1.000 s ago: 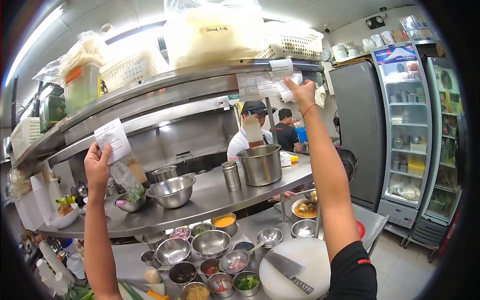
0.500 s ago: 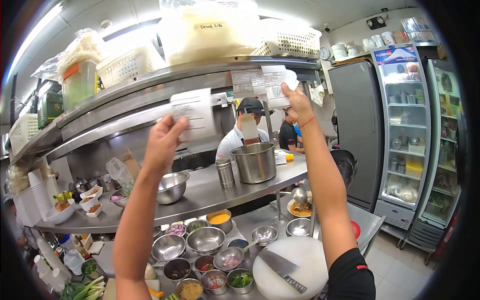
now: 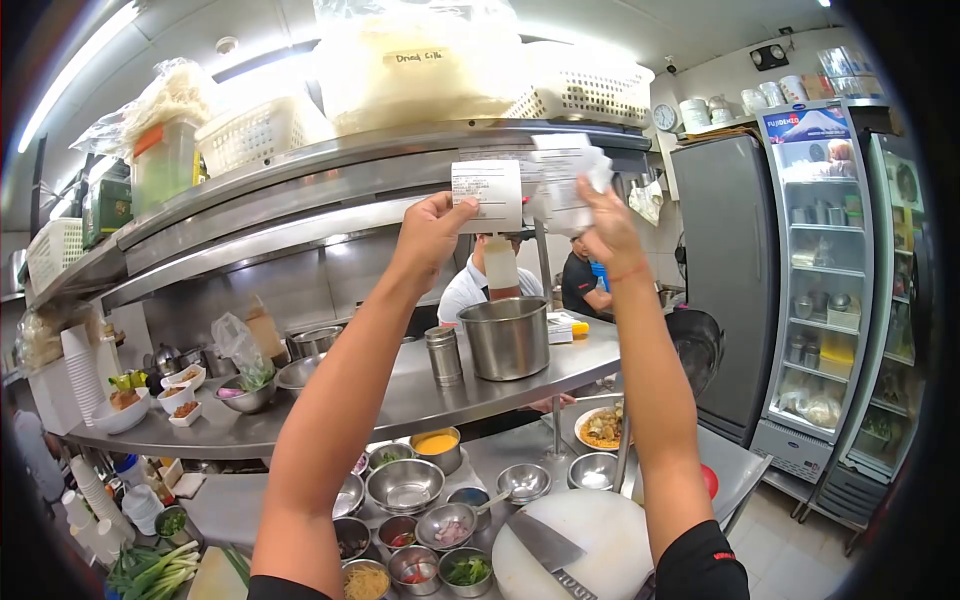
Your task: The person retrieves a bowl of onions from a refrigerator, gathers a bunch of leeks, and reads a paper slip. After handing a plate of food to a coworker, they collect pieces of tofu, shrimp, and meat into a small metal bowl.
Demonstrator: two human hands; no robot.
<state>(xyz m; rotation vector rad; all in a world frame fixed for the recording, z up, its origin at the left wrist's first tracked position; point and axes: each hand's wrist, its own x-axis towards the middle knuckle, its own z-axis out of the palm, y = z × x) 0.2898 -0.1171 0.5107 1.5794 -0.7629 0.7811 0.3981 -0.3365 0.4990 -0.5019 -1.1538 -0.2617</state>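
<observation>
L hand (image 3: pixel 436 232) pinching printed slip (image 3: pixel 487 196), R hand (image 3: pixel 612 228) gripping blurred papers (image 3: pixel 566 182), both nr shelf edge (image 3: pixel 400 140).

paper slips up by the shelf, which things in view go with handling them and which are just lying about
In use:
- left hand, printed slip
- right hand, paper slips

Lying about:
- cleaver, round cutting board
- steel pot
- steel canister
- spring onions

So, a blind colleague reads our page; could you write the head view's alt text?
A person's left hand and right hand hold paper slips by a steel shelf in a kitchen. Below are a pot, bowls of ingredients and a cleaver on a round board.
</observation>
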